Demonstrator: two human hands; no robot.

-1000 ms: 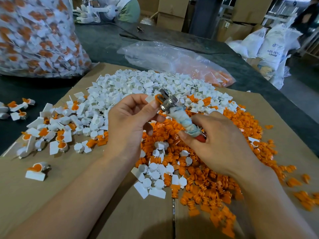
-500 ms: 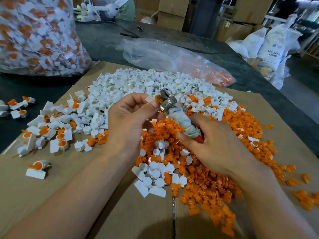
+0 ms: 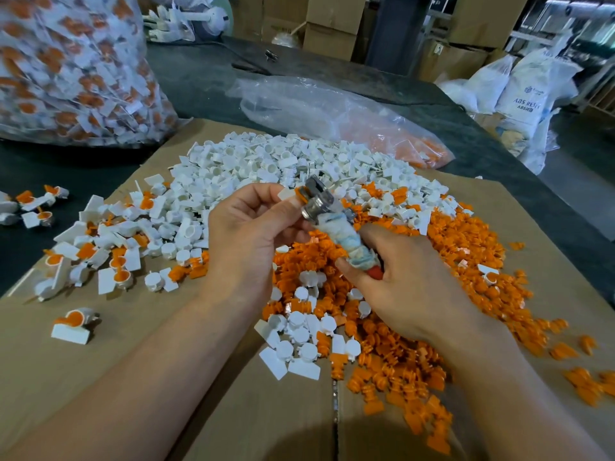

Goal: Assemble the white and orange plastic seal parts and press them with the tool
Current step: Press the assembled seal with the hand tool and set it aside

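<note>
Cardboard sheet (image 3: 66,377) covers the near part of a dark table (image 3: 199,78), loose parts heaped on it. Left hand (image 3: 246,234) is raised over the middle of the cardboard, thumb and forefinger pinching a white and orange seal part (image 3: 293,194) that touches the metal head of the tool (image 3: 332,224). Right hand (image 3: 409,287) is just beside it, fingers curled round the tool's cloth-wrapped handle, red end showing below the thumb; tool tilted, head up and away. White parts pile (image 3: 266,161) sits toward the cardboard's far edge, orange parts pile (image 3: 466,247) spreads toward the right edge and under both hands, some white ones mixed in at the centre. Assembled seals (image 3: 109,257) lie scattered near the left edge, a single seal (image 3: 71,324) apart toward the near left corner. Big clear bag of seals (image 3: 66,71) stands at the table's far left; flat plastic bag (image 3: 332,108) with orange bits lies just past the cardboard's far edge. Cardboard boxes (image 3: 332,24) and white sacks (image 3: 525,94) stand beyond the table
</note>
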